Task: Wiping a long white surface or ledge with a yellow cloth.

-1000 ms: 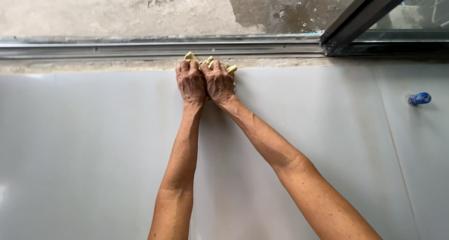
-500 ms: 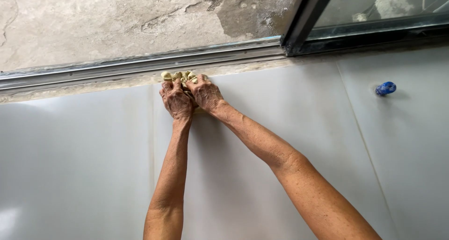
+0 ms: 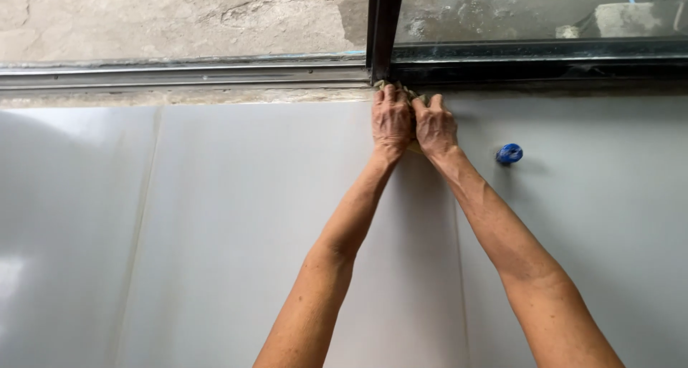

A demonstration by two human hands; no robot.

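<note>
**A:** Where are the two hands?

**B:** Side by side, touching each other, high on the smooth pale grey wall panel (image 3: 236, 217), right at its top edge. The left hand (image 3: 391, 119) sits directly under the dark vertical window-frame post (image 3: 383, 24); the right hand (image 3: 434, 126) is just beside it, under the dark horizontal frame rail (image 3: 545, 65).

**A:** How are they set?

**B:** Both have the fingers curled down and bunched, knuckles up, pressing against the panel's top edge. Between and under them is a small wad of yellowish-tan soft material (image 3: 414, 147); a sliver shows below the palms and another bit peeks out above the fingertips by the frame corner. Both hands are closed onto it, though most of it is hidden and I cannot tell what it is.

**A:** What lies around them?

**B:** Above the panel runs a rough strip of pale mortar (image 3: 179, 96), then a grey metal track (image 3: 179, 73) on the left. Beyond that is cracked, stained concrete (image 3: 179, 13). To the right, glass in the frame shows a blurred view.

**A:** Anything else on the panel?

**B:** A small blue rounded object (image 3: 509, 153), near the right forearm but apart from it. Faint vertical seams run down the panel.
</note>
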